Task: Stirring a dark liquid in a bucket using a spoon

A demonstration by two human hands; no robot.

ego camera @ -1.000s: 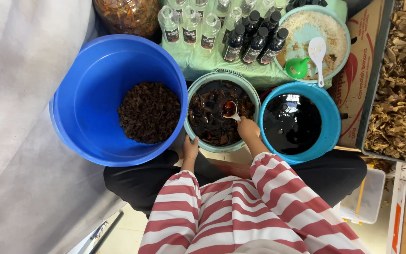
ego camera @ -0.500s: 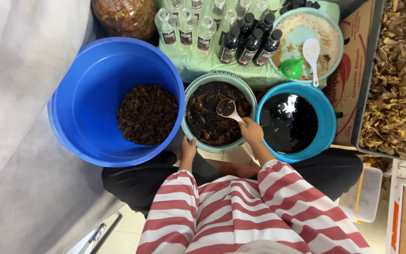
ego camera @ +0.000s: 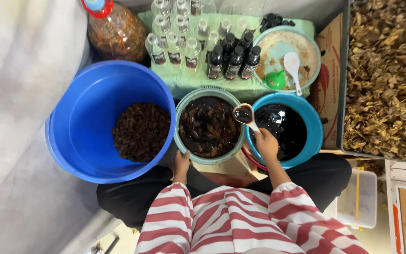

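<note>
Looking down from the head camera, I see the biggest thing first: a blue tub (ego camera: 95, 122) at the left, with a heap of dark brown clumps (ego camera: 141, 131) lying on its floor toward the right wall. At the far right a grey crate (ego camera: 341, 75) holds dry tan leaves (ego camera: 386, 75). Between them, in front of my lap, sit two bowls touching side by side: a teal bowl (ego camera: 184, 101) of dark wet chunks (ego camera: 207, 127) in black liquid, and a blue bowl (ego camera: 313, 127) filled with glossy black liquid (ego camera: 283, 129). Beyond them, on a pale green cloth (ego camera: 184, 82), stand rows of small bottles (ego camera: 198, 40), most clear, three of them dark (ego camera: 233, 61). To their right is a light bowl (ego camera: 285, 49) with pale crumbs, a white spoon (ego camera: 293, 66) and a small green funnel (ego camera: 275, 81). A jar (ego camera: 116, 30) of orange-brown contents stands at the top left. My red and white striped sleeves (ego camera: 240, 221) fill the bottom. My left hand (ego camera: 181, 162) rests on the near rim of the teal bowl, fingers curled together over the edge. My right hand (ego camera: 266, 143) is over the near edge of the blue bowl, fingers pressed together around the handle of a ladle (ego camera: 244, 114). The ladle is raised, its scoop full of dark liquid, above the spot where the two bowls meet.
</note>
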